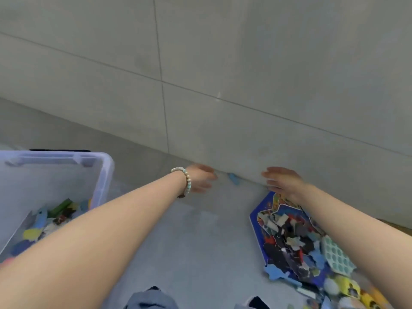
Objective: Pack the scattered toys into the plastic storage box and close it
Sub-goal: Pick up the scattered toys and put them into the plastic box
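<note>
Grey tiled wall (245, 63) fills the far side and meets a smooth grey floor (200, 241). A small blue toy piece (234, 178) lies right at the wall base, between the two hands, with nothing on top of it.

Left hand (200, 178) is just left of the piece, with fingers stretched out loosely and nothing in it. It is blurred, and I can't tell whether it touches the floor. One bead bracelet (186, 181) of pale and turquoise round beads sits on that wrist. Right hand (283, 180) is just right of the piece, also blurred, fingers spread fairly straight and holding nothing.

One plastic storage box (107, 170) stands at the near left, open on top. It is clear with rounded corners and a thick rim. The left forearm crosses in front of its near corner. Toys inside (44, 221) are mixed flat bits in blue, yellow, green and red, too jumbled to count.

One blue pointed board (254, 217) lies near right under the right forearm, heaped with jigsaw-like pieces (287, 237), too many to count. One teal tray with round holes (336, 255) lies on the heap's right edge. One light-blue foam shape (275, 272) lies at the board's near edge. Yellow toys (347, 286) sit at the nearest right, blurred. Grey-blue clothing (151, 297) shows at the bottom edge.
</note>
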